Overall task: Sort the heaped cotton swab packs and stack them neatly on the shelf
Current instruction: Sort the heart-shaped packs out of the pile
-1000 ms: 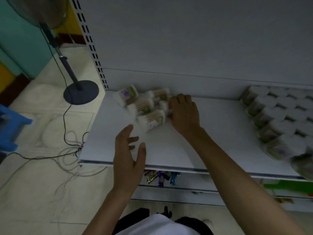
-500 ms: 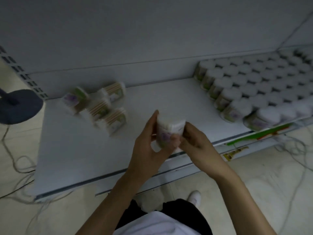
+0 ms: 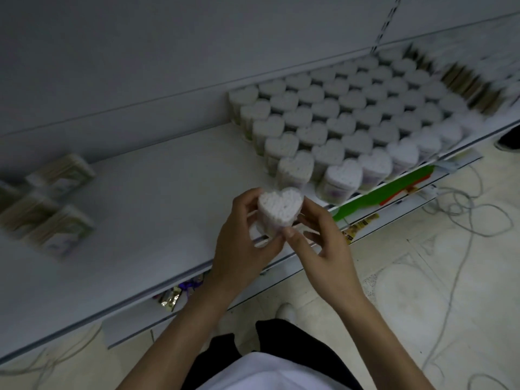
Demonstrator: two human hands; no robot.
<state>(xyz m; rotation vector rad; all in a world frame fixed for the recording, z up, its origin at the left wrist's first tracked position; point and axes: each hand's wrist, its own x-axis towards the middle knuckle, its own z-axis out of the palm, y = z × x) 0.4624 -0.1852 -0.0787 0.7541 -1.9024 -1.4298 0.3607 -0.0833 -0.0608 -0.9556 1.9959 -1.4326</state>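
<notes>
You hold 1 heart-shaped pack (image 3: 280,209) between both hands, upright with its swab tips facing up, just above the near edge of the shelf (image 3: 168,192). Your left hand (image 3: 242,243) curls round its left side. Your right hand (image 3: 318,249) pinches its right side with thumb and fingertips.

What could go wrong:
- The pack hangs over the shelf lip. Slacken either grip and it will likely fall to the floor rather than onto the shelf.
- The neat block (image 3: 337,122) on the right stands packed tight. Push the new pack in hard and you may topple its near-left packs.
- Set the heart down turned the wrong way and it probably will not nest, so the row goes crooked.
- Loose cables (image 3: 464,209) lie on the floor to your right, where a sidestep could snag your foot.

Counts:
- 1 pack in hand.
- At least 4 packs lying on their sides in the heap (image 3: 47,209) at the left, well apart from the block; blur hides any more.
- The block shows 5 packs along its left edge and many columns across. Its far right end is too blurred for a total.
- 2 hands, both on the pack.
</notes>
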